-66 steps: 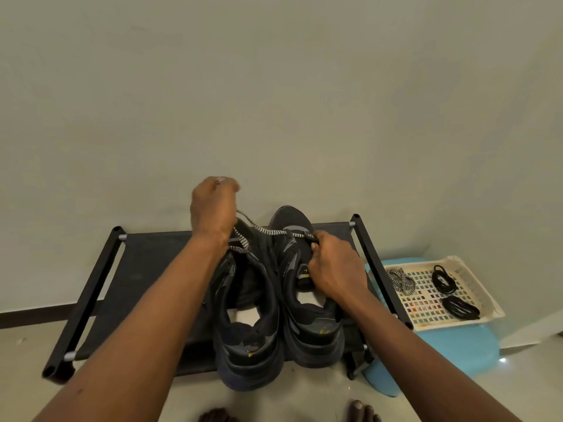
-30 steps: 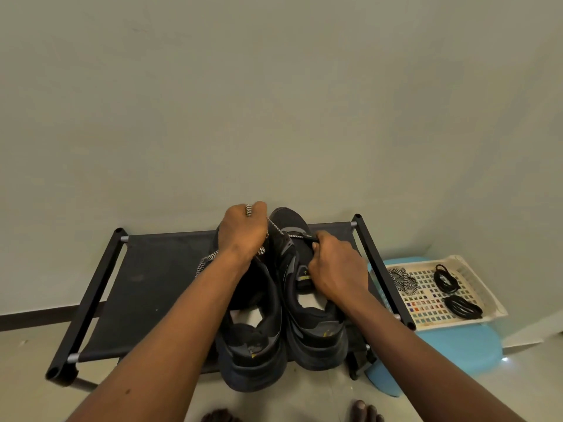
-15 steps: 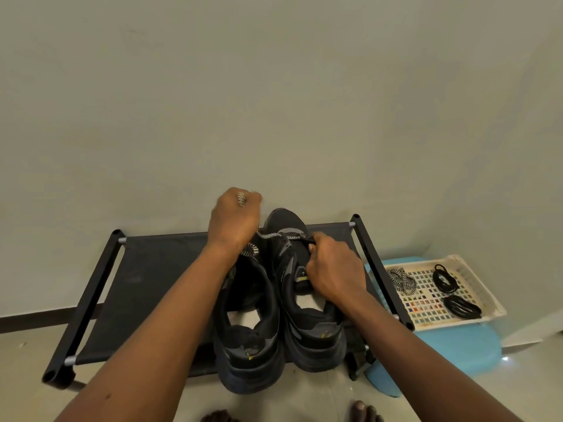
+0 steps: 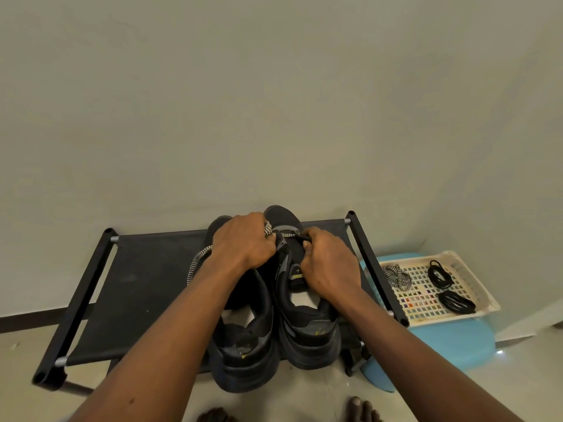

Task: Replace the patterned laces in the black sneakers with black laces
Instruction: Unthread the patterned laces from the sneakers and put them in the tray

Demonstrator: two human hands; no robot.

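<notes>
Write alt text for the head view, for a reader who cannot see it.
Two hands work on a pair of black sneakers on a black shoe rack: the left hand grips the patterned lace, the right hand pinches it near the toe. A basket at right holds black laces.

Two black sneakers stand side by side: the left sneaker (image 4: pixel 243 345) lies beneath the left hand's fingers, the right sneaker (image 4: pixel 307 339) beneath the right hand's. Two hands are in view, the left hand (image 4: pixel 243 242) and the right hand (image 4: pixel 329 263). Patterned laces number two: one threaded lace (image 4: pixel 198 260) hangs out of the left fingers' grip and crosses towards the right fingers, which pinch the right sneaker's front; one coiled lace (image 4: pixel 396 275) lies to the right of the right fingers. Black laces number two, a farther coil (image 4: pixel 438 274) and a nearer coil (image 4: pixel 456 301), further right still. One basket (image 4: pixel 484 303), one blue stool (image 4: pixel 451 339), one black rack (image 4: pixel 146 284), and two bare feet, a left foot (image 4: pixel 216 415) and a right foot (image 4: pixel 362 411), nearer than all the fingers
</notes>
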